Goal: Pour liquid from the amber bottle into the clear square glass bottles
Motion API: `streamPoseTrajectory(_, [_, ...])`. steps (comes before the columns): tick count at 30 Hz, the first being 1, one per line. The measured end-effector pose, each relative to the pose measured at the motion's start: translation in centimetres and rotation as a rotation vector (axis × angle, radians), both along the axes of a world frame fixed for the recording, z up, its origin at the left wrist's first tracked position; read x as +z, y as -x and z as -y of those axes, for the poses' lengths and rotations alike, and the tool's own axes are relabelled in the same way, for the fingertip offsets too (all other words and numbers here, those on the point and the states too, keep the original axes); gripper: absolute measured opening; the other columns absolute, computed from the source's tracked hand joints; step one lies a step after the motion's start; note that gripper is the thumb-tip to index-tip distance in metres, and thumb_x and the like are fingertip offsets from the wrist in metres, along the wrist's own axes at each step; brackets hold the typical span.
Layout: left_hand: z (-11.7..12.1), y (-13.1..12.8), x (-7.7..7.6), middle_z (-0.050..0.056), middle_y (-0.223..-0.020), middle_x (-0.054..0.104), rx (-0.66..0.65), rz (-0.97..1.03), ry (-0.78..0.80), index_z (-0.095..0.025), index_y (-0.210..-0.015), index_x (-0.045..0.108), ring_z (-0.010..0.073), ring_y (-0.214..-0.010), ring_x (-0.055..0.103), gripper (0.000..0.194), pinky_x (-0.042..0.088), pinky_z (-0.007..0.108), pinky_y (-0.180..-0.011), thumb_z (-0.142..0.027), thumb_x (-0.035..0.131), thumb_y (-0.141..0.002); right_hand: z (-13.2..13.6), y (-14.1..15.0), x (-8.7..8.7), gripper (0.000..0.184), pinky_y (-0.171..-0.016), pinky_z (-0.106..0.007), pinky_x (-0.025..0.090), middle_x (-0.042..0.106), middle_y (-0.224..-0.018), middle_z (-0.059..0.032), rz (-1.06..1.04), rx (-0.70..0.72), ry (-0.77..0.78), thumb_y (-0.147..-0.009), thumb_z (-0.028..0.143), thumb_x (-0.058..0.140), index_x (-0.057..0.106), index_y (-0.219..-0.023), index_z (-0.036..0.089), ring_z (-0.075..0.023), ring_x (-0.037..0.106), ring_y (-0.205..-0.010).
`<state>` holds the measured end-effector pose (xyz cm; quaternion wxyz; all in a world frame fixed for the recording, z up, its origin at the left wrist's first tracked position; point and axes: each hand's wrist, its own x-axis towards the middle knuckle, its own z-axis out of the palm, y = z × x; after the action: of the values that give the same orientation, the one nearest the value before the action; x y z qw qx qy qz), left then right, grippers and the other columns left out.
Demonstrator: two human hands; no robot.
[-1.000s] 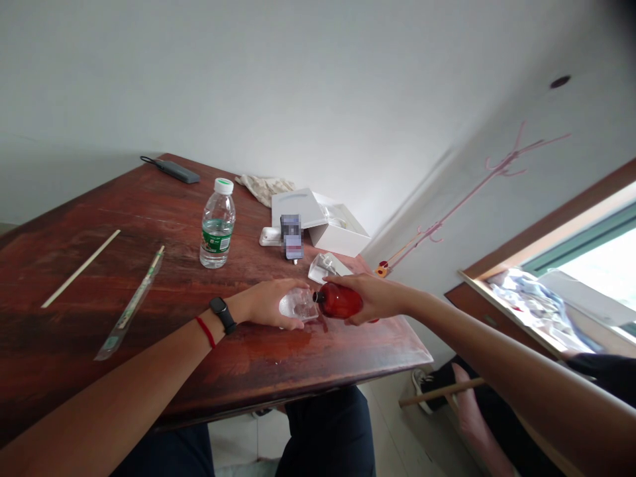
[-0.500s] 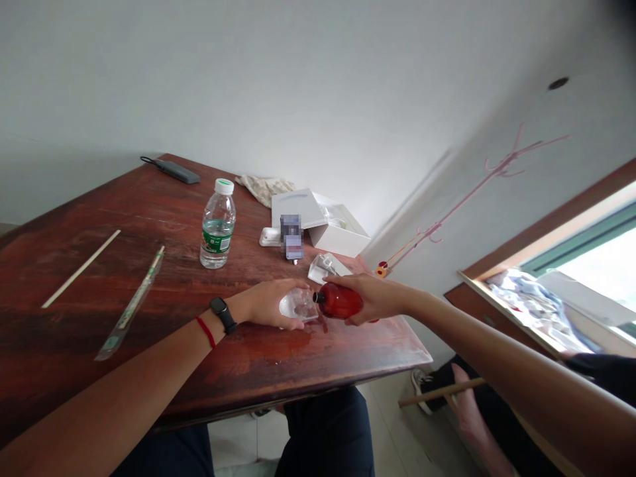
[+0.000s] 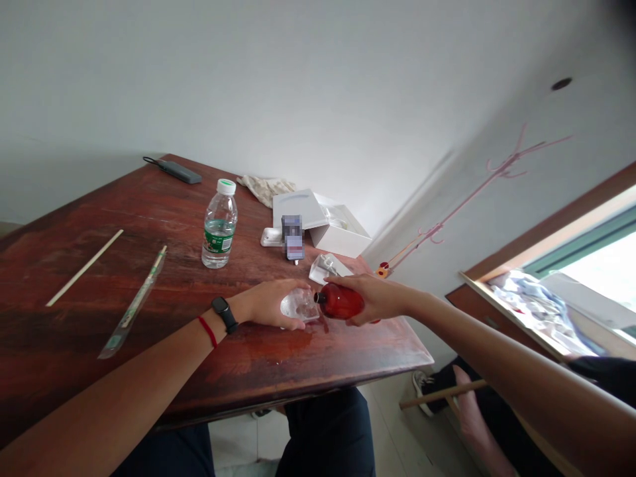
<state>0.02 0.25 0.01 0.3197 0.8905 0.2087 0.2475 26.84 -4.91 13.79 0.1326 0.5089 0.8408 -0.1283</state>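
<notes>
My left hand is closed around a small clear container, low over the table near its front edge. In my right hand is a red bottle, tipped on its side. The bottle's dark mouth points left and lies right at the container's rim; whether liquid is flowing out I cannot tell. Wet patches show on the dark red wooden table below my hands. A small white tray with something inside lies just behind the bottle.
A capped water bottle stands left of centre. Left of it lie a bare stick and wrapped chopsticks. Behind are a phone, an open white box, a cloth and a grey device. Another person's leg shows at right.
The whole view has shifted very slightly. My hands, the red bottle and the clear container keep the same positions relative to each other.
</notes>
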Motion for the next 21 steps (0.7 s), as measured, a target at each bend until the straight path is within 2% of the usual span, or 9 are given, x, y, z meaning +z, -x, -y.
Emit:
streamPoseTrajectory(3, [0.00, 0.00, 0.02, 0.013, -0.152, 0.065, 0.001, -0.001, -0.001, -0.024, -0.151, 0.054, 0.0355, -0.136, 0.065, 0.081, 0.047, 0.046, -0.119, -0.048, 0.087, -0.081, 0.09, 0.07, 0.11, 0.091, -0.093, -0.040, 0.056, 0.078, -0.133, -0.0125, -0.003, -0.004, -0.002, -0.072, 0.037, 0.086, 0.055, -0.157, 0.023, -0.0333, 0.076, -0.105])
streamPoseTrajectory(16, [0.08, -0.01, -0.07, 0.011, -0.152, 0.065, 0.007, 0.018, 0.010, -0.024, -0.152, 0.055, 0.0367, -0.137, 0.064, 0.082, 0.046, 0.046, -0.120, -0.049, 0.088, -0.080, -0.11, -0.13, -0.08, 0.090, -0.099, -0.043, 0.055, 0.076, -0.137, -0.0140, 0.014, 0.002, -0.009, -0.073, 0.040, 0.085, 0.056, -0.157, 0.023, -0.0375, 0.073, -0.116])
streamPoseTrajectory(21, [0.03, -0.03, -0.18, 0.011, -0.152, 0.066, 0.013, 0.018, 0.007, -0.025, -0.151, 0.056, 0.0360, -0.137, 0.065, 0.082, 0.046, 0.044, -0.120, -0.049, 0.088, -0.080, -0.09, -0.13, -0.02, 0.092, -0.095, -0.042, 0.057, 0.076, -0.135, -0.0132, 0.027, -0.025, 0.010, -0.073, 0.040, 0.086, 0.055, -0.157, 0.024, -0.0366, 0.075, -0.111])
